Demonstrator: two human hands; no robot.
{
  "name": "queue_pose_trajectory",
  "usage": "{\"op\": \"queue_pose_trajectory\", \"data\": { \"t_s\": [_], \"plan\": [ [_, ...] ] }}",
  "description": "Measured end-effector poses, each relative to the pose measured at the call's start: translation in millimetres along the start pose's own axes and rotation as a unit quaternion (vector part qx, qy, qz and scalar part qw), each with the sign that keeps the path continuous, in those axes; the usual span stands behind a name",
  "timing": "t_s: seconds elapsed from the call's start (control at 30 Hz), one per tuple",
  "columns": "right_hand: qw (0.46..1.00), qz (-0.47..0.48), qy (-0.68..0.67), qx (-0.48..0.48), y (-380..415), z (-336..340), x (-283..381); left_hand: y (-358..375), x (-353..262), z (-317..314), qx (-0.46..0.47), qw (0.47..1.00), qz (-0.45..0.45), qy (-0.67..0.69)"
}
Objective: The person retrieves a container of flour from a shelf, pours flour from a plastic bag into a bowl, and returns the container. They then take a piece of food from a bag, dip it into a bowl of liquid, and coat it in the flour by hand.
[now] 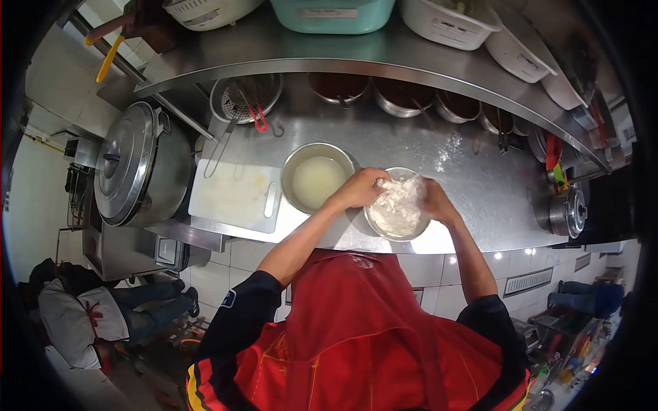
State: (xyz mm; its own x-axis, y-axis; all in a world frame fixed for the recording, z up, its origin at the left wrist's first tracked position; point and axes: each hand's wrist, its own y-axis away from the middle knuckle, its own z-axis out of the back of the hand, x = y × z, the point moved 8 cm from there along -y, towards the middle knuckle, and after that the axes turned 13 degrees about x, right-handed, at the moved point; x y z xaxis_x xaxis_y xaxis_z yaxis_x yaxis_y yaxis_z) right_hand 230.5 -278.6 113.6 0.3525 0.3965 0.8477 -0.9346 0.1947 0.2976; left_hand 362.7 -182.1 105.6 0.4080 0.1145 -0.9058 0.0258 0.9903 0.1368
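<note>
A metal bowl (399, 235) holding white flour (397, 205) stands near the front edge of the steel counter. At its upper left rim is my left hand (362, 188), its fingers closed on some of the floury mass. My right hand (435, 200) is over the bowl's right side, blurred, with its fingertips hidden. Left of this bowl, and close to it, a metal pot (288, 171) contains a cloudy, pale liquid (318, 181). My left wrist is beside the pot's right rim.
A white cutting board (233, 196) lies at the left, beside a large lidded pot (123, 164). Several sauce pots stand under the overhead shelf (288, 65), with a colander (229, 99) at their left. Flour is scattered at the right (448, 152). Other people stand in the background.
</note>
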Motion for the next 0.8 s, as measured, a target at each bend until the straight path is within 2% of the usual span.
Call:
{"op": "queue_pose_trajectory", "data": {
  "t_s": [0.1, 0.2, 0.27, 0.37, 0.47, 0.5, 0.8],
  "plan": [
    [0.997, 0.023, 0.067, -0.026, -30, -8, 40, 27, -2, 43, -0.010, 1.000, -0.013, 0.017],
    [0.995, 0.043, 0.088, -0.017, -78, -40, 71, 58, 27, 88, -0.045, 0.996, -0.004, -0.071],
    [0.990, 0.080, 0.117, 0.018, -122, -76, 52, 70, 54, 102, 0.007, 0.989, 0.080, -0.128],
    [0.970, -0.013, 0.237, 0.058, -166, -124, 37, 76, 112, 101, 0.019, 0.962, 0.146, -0.232],
    [0.931, -0.050, 0.361, -0.001, -181, -148, 32, 76, 118, 92, 0.032, 0.926, 0.186, -0.327],
    [0.911, -0.115, 0.394, 0.035, -178, -148, 49, 73, 119, 89, 0.027, 0.908, 0.163, -0.385],
    [0.894, -0.100, 0.436, 0.008, -187, -156, 38, 56, 135, 83, -0.018, 0.898, 0.145, -0.415]
  ]
}}
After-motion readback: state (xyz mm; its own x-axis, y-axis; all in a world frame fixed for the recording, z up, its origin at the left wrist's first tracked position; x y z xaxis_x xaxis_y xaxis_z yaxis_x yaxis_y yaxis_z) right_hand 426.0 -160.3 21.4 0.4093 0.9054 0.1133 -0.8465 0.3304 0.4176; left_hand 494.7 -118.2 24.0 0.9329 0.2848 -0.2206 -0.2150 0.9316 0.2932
